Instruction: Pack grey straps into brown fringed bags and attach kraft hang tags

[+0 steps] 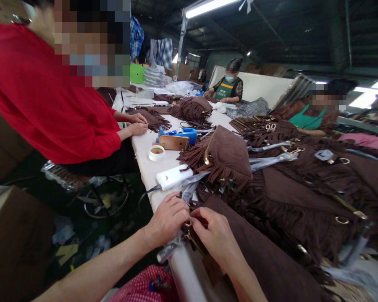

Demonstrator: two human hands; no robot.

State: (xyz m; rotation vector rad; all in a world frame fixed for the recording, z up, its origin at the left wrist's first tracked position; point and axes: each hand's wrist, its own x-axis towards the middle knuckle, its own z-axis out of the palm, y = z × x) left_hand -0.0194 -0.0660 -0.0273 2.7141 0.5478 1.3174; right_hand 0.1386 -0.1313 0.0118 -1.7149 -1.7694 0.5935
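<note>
At the table's near edge, my left hand (170, 218) is closed, its fingertips pinched at a small gold-coloured metal ring (188, 223). From the other side my right hand (212, 228) pinches at the same ring, thumb and forefinger together. The fingers partly hide the ring. Below and to the right of my hands lies a dark brown suede-like bag (258, 247), with gold-coloured metal trim under my right hand. A clear plastic-wrapped piece (170, 250) hangs at the table edge beneath my left hand.
Fringed brown bags (228, 153) pile up across the right of the table. Beyond my left hand are a white power bank (174, 177) with a cable, a round white container (156, 153), a phone (173, 143) and a blue tape dispenser (189, 135). Several co-workers surround the table, one in a red top (56, 96).
</note>
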